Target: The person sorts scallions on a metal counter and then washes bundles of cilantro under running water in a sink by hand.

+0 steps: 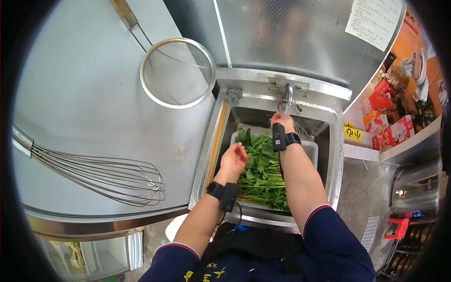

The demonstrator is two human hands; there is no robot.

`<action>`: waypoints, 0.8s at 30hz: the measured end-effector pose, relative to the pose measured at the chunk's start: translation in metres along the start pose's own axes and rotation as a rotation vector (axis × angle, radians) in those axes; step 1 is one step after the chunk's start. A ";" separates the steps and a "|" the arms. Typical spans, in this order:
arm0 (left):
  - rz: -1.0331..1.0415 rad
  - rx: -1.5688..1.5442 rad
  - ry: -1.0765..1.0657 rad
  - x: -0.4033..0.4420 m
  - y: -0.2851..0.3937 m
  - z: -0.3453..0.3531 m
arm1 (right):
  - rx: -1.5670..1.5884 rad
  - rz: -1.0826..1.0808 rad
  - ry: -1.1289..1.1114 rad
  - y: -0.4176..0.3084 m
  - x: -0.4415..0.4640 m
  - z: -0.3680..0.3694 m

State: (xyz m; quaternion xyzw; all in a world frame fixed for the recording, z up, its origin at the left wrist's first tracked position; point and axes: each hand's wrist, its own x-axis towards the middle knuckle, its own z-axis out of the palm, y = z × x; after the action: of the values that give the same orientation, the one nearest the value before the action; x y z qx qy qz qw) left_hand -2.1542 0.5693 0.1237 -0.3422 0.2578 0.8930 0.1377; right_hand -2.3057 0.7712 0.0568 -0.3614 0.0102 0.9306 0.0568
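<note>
Leafy greens (260, 169) with long stems lie in a white tray (311, 150) inside the metal sink (336, 160). Over the left edge of the greens, my left hand (234, 160) is raised with its fingers curled loosely and apart, nothing seen in it. My right hand (283, 123) is just below the faucet (289, 95), where water sprays beside it. Its fingers are small and partly hidden, so what they hold cannot be made out. Each wrist wears a black strapped device.
A round mesh strainer (178, 73) and a large whisk (101, 173) lie on the counter (94, 103) to the left. Wooden chopsticks (217, 143) and a steel scrubber (233, 95) rest along the sink's left rim. Red boxes (401, 130) sit on the right.
</note>
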 end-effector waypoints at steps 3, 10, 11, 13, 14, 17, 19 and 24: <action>0.009 0.025 -0.001 0.014 -0.004 0.007 | 0.095 0.120 0.167 -0.007 -0.045 0.017; -0.059 0.217 -0.050 0.058 -0.059 0.064 | -0.524 0.205 -0.210 -0.062 -0.126 -0.005; -0.123 0.242 -0.190 0.078 -0.078 0.064 | -0.604 0.270 -0.298 -0.067 -0.136 -0.010; -0.196 0.266 -0.334 0.089 -0.104 0.077 | -0.688 0.268 -0.271 -0.074 -0.158 -0.017; -0.296 0.180 -0.301 0.086 -0.115 0.086 | -0.684 0.261 -0.264 -0.077 -0.159 -0.024; -0.425 0.051 -0.285 0.081 -0.125 0.099 | -0.615 0.190 -0.179 -0.083 -0.159 -0.038; -0.381 -0.032 -0.397 0.090 -0.119 0.105 | -0.577 0.098 -0.199 -0.090 -0.156 -0.042; -0.228 -0.166 0.009 0.130 -0.094 0.120 | -0.659 0.117 -0.205 -0.090 -0.164 -0.039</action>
State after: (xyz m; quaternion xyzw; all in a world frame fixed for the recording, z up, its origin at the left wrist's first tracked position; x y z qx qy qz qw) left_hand -2.2739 0.7234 0.0765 -0.3835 0.1430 0.8883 0.2083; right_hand -2.1496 0.8418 0.1407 -0.2639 -0.2758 0.9170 -0.1155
